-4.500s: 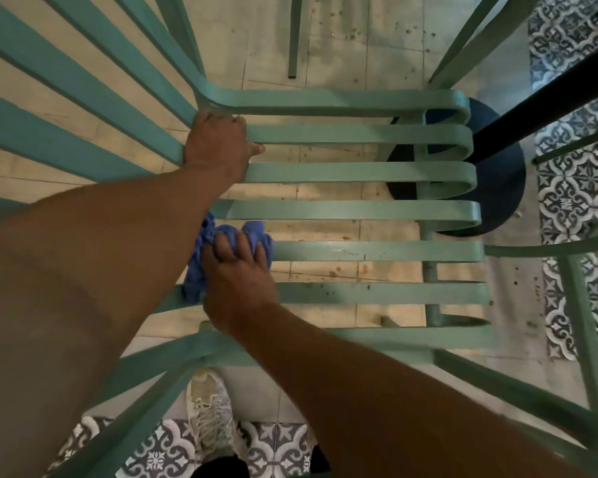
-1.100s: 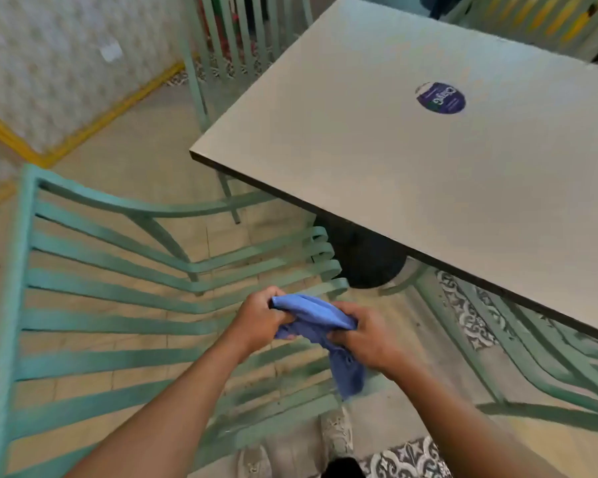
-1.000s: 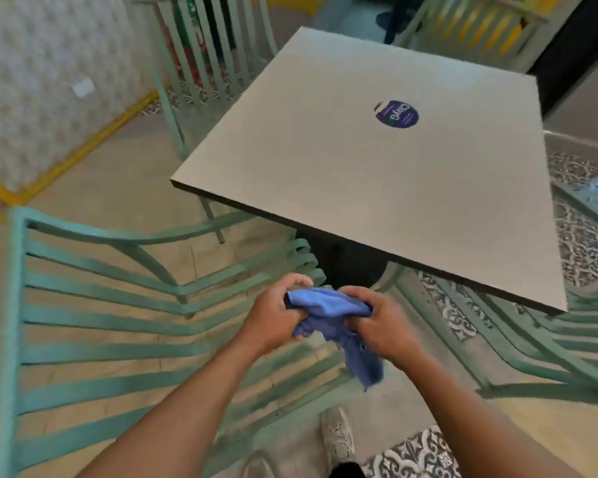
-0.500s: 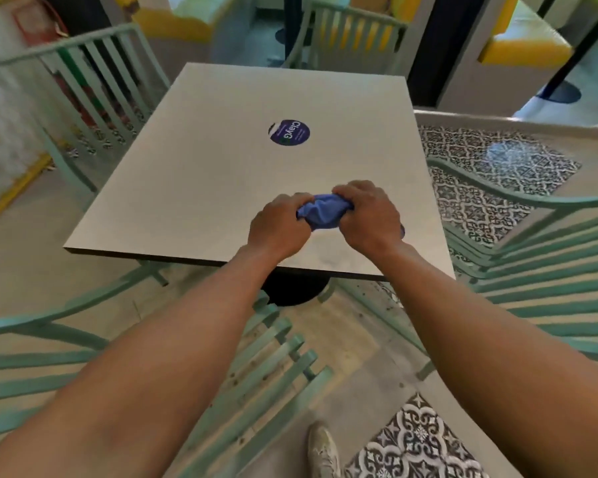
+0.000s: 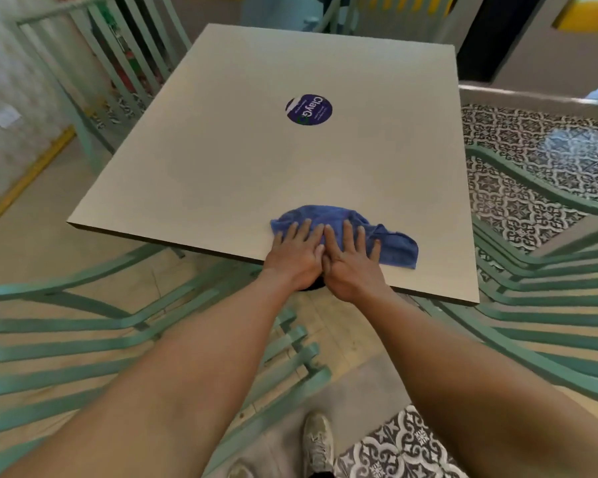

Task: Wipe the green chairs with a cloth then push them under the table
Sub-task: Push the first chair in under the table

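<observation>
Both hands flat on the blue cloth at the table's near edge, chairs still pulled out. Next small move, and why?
Probably lift the left hand off the blue cloth and reach for the green chair on the left. Both hands, the right hand included, press the cloth flat on the table, so it seems set down, and that chair's seat is not yet tucked under.

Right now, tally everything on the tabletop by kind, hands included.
cloth: 1
sticker: 1
hands: 2, left hand and right hand, both flat on the cloth
Total: 4
</observation>
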